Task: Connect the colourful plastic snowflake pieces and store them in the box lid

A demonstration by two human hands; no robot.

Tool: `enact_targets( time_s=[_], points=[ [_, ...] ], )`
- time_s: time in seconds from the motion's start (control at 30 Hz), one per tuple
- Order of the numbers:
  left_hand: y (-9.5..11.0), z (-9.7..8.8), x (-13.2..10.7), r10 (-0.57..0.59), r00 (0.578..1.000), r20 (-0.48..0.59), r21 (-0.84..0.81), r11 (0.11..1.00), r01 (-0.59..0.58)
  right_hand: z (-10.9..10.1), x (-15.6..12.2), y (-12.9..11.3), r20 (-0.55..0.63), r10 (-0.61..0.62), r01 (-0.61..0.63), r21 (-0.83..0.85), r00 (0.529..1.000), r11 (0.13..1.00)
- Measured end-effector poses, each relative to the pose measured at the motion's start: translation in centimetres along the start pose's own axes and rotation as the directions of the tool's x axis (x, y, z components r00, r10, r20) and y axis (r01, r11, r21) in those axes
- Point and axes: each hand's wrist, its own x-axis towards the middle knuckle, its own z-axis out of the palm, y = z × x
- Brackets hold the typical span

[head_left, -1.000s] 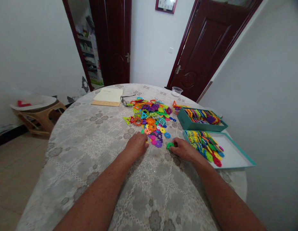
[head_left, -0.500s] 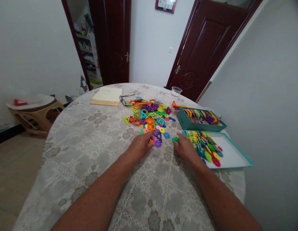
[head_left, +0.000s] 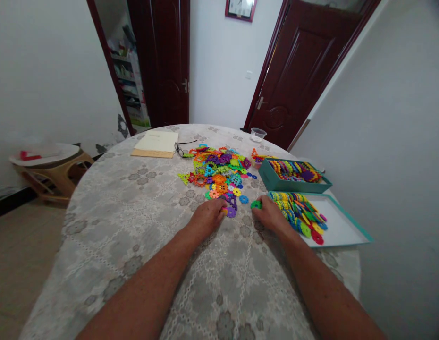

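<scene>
My right hand (head_left: 271,213) pinches a green plastic snowflake disc (head_left: 256,204) between thumb and fingers, just left of the lid tray. At the near edge of a heap of colourful interlocking plastic pieces (head_left: 219,170), my left hand (head_left: 208,218) has its fingers closed on a small yellow-orange disc (head_left: 225,211), mostly covered by the fingertips. A purple disc (head_left: 231,212) lies right beside those fingertips, and a dark purple triangular piece (head_left: 232,202) lies just beyond. Between the hands, a blue disc (head_left: 244,199) rests on the cloth.
Rows of discs lie in a white lid tray (head_left: 341,222) at the right, with a teal box (head_left: 293,184) of more pieces behind it. Eyeglasses (head_left: 180,150), a notebook (head_left: 156,143) and a clear plastic cup (head_left: 257,134) stand farther back on the patterned tablecloth (head_left: 145,208).
My right hand has shifted slightly left with the green disc. My left hand stays at the heap's near edge, and the pink piece at its fingertips is now mostly hidden. The view has tilted slightly.
</scene>
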Motion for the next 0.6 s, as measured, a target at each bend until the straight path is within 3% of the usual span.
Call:
enact_targets(
  time_s=[0.27, 0.43, 0.6],
  points=[
    [0.2, -0.3, -0.3, 0.027, 0.999, 0.044, 0.123, 0.992, -0.032, 0.0, -1.5, -2.4, 0.121, -0.13, 0.086, 0.313, 0.984, 0.946],
    [0.7, -1.1, -0.7, 0.07, 0.989, 0.132, 0.182, 0.979, -0.094, 0.4, -1.9, -3.4, 0.209, -0.238, 0.165, 0.316, 0.949, 0.934],
    [1.2, -1.8, -1.0, 0.032, 0.987, 0.161, 0.209, 0.976, -0.065, 0.1, -1.8, -3.6, 0.221, -0.262, 0.185, 0.314, 0.94, 0.931]
  ],
)
